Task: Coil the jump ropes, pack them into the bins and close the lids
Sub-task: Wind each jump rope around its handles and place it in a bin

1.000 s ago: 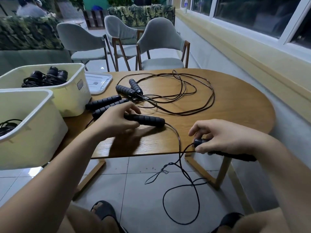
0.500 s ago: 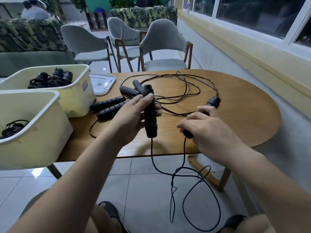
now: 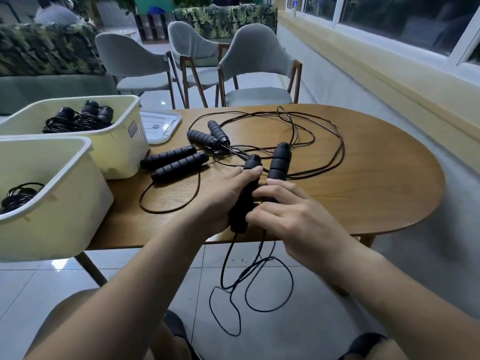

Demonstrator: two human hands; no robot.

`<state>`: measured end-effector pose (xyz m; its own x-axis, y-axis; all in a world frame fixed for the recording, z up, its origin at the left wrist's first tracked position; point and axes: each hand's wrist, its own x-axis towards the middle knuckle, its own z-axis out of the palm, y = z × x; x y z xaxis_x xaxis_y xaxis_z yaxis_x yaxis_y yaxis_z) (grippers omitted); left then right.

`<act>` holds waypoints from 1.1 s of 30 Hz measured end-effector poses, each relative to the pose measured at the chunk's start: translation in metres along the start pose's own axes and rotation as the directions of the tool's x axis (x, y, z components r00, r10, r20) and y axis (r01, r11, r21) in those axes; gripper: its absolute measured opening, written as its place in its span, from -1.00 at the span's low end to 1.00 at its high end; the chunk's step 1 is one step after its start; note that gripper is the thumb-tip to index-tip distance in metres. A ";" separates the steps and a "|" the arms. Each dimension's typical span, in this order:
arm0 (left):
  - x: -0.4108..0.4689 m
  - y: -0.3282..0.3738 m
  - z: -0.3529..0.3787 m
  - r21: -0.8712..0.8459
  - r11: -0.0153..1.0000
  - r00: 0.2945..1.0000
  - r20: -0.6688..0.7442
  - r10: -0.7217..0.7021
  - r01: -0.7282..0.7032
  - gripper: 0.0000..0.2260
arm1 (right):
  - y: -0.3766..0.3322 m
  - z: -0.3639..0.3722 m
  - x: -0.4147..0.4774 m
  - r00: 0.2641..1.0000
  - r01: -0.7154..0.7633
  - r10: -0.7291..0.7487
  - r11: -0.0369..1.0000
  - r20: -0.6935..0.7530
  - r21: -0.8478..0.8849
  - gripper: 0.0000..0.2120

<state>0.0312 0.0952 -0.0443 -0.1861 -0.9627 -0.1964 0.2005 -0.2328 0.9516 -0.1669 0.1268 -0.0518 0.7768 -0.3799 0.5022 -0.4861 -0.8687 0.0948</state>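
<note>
My left hand (image 3: 223, 201) grips one black foam handle (image 3: 245, 196) upright over the table's front edge. My right hand (image 3: 293, 219) holds the second handle (image 3: 279, 159) right beside it, the two handles side by side. Their thin black cord (image 3: 249, 289) hangs off the table in loops onto the floor. Two more jump ropes lie on the wooden table (image 3: 363, 178): one handle pair (image 3: 174, 162) near the bins, another pair (image 3: 207, 136) behind, with cord (image 3: 311, 136) sprawled across the top. Two cream bins stand left: the near one (image 3: 52, 203) and the far one (image 3: 117, 149), each with coiled ropes inside.
A clear lid (image 3: 159, 126) lies flat behind the far bin. Three grey chairs (image 3: 255, 61) stand past the table. A wall with a window ledge (image 3: 389, 63) runs along the right. My sandalled feet (image 3: 363, 344) rest on the tiled floor below.
Both hands lifted the handles off the table's front and brought them together, upright and side by side. The hanging cord now dangles nearer the middle.
</note>
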 end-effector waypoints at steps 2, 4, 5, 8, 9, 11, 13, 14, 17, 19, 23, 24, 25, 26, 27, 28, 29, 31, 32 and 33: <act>0.000 0.000 -0.002 -0.015 1.000 1.000 0.023 0.002 -0.002 -0.52 | -0.002 0.006 0.001 1.000 0.011 -0.011 1.000 0.006 0.022 -0.61; -0.002 0.002 -0.003 -0.053 0.999 0.999 0.036 0.001 0.001 -0.49 | -0.001 0.010 0.001 1.000 0.015 -0.015 0.998 0.007 0.057 -0.61; -0.003 0.004 -0.003 -0.072 0.997 0.999 0.043 -0.003 0.006 -0.49 | -0.001 0.012 0.000 1.000 0.016 -0.017 0.997 0.015 0.075 -0.60; -0.006 0.006 -0.004 -0.073 0.997 0.996 0.083 0.007 -0.001 -0.52 | 0.000 0.015 -0.002 0.999 0.024 -0.029 0.993 0.036 0.118 -0.57; -0.006 0.006 -0.005 -0.055 0.998 0.996 0.093 0.016 -0.011 -0.54 | 0.000 0.015 -0.003 0.999 0.029 -0.035 0.991 0.038 0.127 -0.55; -0.006 0.006 -0.005 -0.029 0.999 0.994 0.111 0.021 -0.018 -0.60 | -0.001 0.016 -0.002 0.998 0.042 -0.049 0.989 0.043 0.142 -0.54; -0.007 0.006 -0.005 -0.021 1.000 0.992 0.125 0.025 -0.023 -0.62 | -0.003 0.016 -0.002 0.997 0.057 -0.064 0.987 0.040 0.152 -0.57; -0.007 0.007 -0.005 -0.022 0.999 0.991 0.131 0.030 -0.028 -0.63 | -0.004 0.017 -0.002 0.997 0.060 -0.067 0.986 0.038 0.154 -0.58; -0.006 0.009 -0.009 -0.030 0.998 0.991 0.115 0.065 -0.062 -0.65 | -0.005 0.016 -0.003 0.999 0.033 -0.038 0.987 0.026 0.157 -0.58; -0.004 0.011 -0.011 -0.045 0.995 0.993 0.084 0.089 -0.085 -0.63 | -0.002 0.010 -0.003 1.000 -0.020 0.021 0.987 -0.005 0.160 -0.59; -0.005 0.009 -0.009 -0.034 0.994 0.990 0.090 0.111 -0.109 -0.63 | 0.012 -0.007 -0.001 0.988 -0.122 0.126 0.991 -0.085 0.049 -0.50; -0.005 0.007 -0.009 -0.030 0.994 0.988 0.112 0.109 -0.106 -0.62 | 0.015 -0.008 -0.001 0.988 -0.133 0.133 0.991 -0.072 0.009 -0.41; -0.005 0.005 -0.008 -0.027 0.994 0.984 0.139 0.108 -0.106 -0.61 | 0.018 -0.008 -0.002 0.990 -0.136 0.135 0.990 -0.047 -0.022 -0.30; -0.005 0.004 -0.006 -0.022 0.994 0.980 0.166 0.109 -0.107 -0.60 | 0.020 -0.006 -0.003 0.991 -0.136 0.136 0.990 -0.018 -0.038 -0.20; -0.006 0.004 -0.003 -0.009 0.994 0.976 0.191 0.107 -0.108 -0.61 | 0.021 -0.004 -0.003 0.991 -0.135 0.136 0.990 0.005 -0.041 -0.12; -0.008 0.005 0.000 0.013 0.994 0.971 0.218 0.102 -0.108 -0.62 | 0.022 -0.002 -0.003 0.991 -0.133 0.134 0.990 0.014 -0.037 -0.07; -0.010 0.005 0.004 0.047 0.993 0.964 0.248 0.094 -0.109 -0.63 | 0.021 0.000 -0.003 0.991 -0.129 0.130 0.991 0.016 -0.032 -0.06; -0.014 0.004 0.011 0.117 0.986 0.946 0.314 0.077 -0.119 -0.63 | 0.020 0.003 -0.002 0.993 -0.117 0.117 0.993 0.014 -0.032 -0.12; -0.015 0.002 0.013 0.141 0.983 0.939 0.337 0.067 -0.120 -0.63 | 0.019 0.004 -0.002 0.993 -0.114 0.115 0.993 0.020 -0.036 -0.14; -0.016 -0.001 0.015 0.162 0.980 0.936 0.349 0.054 -0.116 -0.63 | 0.020 0.005 -0.001 0.993 -0.116 0.117 0.992 0.027 -0.040 -0.16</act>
<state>0.0200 0.1129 -0.0386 -0.4987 -0.8653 -0.0503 0.0625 -0.0937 0.9936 -0.1757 0.1086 -0.0546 0.7249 -0.4877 0.4865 -0.5887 -0.8053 0.0700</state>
